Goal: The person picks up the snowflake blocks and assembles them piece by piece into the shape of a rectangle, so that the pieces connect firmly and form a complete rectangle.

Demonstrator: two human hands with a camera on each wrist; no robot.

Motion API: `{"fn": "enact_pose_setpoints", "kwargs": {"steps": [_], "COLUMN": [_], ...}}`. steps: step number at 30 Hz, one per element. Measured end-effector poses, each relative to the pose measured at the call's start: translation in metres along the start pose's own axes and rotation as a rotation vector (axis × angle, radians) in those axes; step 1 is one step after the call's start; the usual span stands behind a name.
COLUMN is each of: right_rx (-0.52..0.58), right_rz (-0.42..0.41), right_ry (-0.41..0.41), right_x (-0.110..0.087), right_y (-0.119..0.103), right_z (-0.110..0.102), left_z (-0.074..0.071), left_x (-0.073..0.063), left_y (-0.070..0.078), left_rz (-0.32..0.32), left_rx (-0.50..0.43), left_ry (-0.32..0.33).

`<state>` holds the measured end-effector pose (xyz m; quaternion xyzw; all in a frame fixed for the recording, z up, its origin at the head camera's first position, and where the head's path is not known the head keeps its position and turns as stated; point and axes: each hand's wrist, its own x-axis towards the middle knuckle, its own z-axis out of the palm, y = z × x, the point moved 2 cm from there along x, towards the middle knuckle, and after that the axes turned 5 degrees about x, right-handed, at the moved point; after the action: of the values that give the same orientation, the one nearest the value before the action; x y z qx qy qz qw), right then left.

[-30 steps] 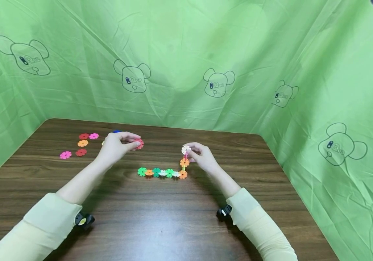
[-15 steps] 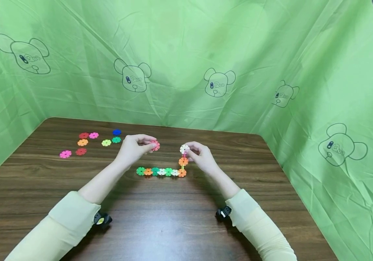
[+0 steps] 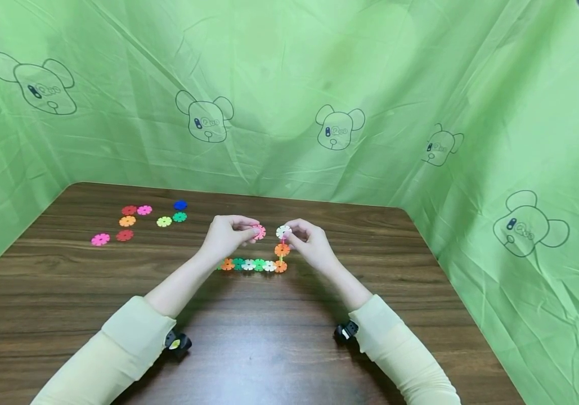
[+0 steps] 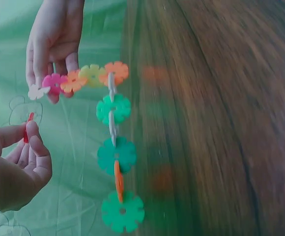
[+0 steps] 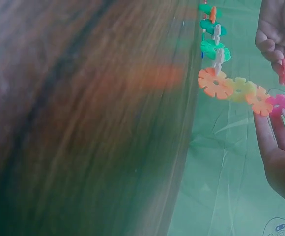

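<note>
Thumb and fingers of my left hand pinch a pinkish-red snowflake disc, which looks edge-on in the left wrist view. Close to its right, my right hand grips a white snowflake disc. That white disc tops an L-shaped chain of interlocked discs. Below it come a pink disc, an orange disc, a yellow disc and an orange corner disc. From the corner a row of green, white and orange discs runs left, ending in a green disc. A gap separates the two hands' discs.
Loose discs lie on the brown wooden table at the back left: a blue disc, a green disc, a yellow-green disc, and several red, pink and orange ones. A green curtain surrounds the table's far sides.
My left hand has carried the pinkish-red disc rightward, from above the loose discs to near the white one. My right hand has shifted only slightly left with the chain.
</note>
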<state>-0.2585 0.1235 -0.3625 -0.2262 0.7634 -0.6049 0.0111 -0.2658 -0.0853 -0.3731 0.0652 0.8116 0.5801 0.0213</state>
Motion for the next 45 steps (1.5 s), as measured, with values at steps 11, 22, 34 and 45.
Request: {"fn": "enact_pose_setpoints", "kwargs": {"steps": [11,22,34,45], "right_rx": [-0.024,-0.139,-0.127,-0.060], "right_rz": [-0.018,-0.161,-0.220,-0.120], "right_ry": [0.013,-0.005,-0.018,-0.022], "right_x": [-0.001,-0.007,-0.008,-0.006], "right_y": [0.001,-0.015,-0.020,-0.013], "right_z": [0.004,0.010,0.013,0.014], "left_z": [0.014,0.017,0.022,0.021], "left_x": [-0.001,-0.005,-0.009,-0.006], "left_y": [0.005,0.009,0.013,0.009], "left_rz": [0.004,-0.002,-0.008,-0.028], "left_rx": [-0.087,-0.129,-0.153,-0.143], "left_ry": [-0.009,-0.034,-0.002,-0.046]}}
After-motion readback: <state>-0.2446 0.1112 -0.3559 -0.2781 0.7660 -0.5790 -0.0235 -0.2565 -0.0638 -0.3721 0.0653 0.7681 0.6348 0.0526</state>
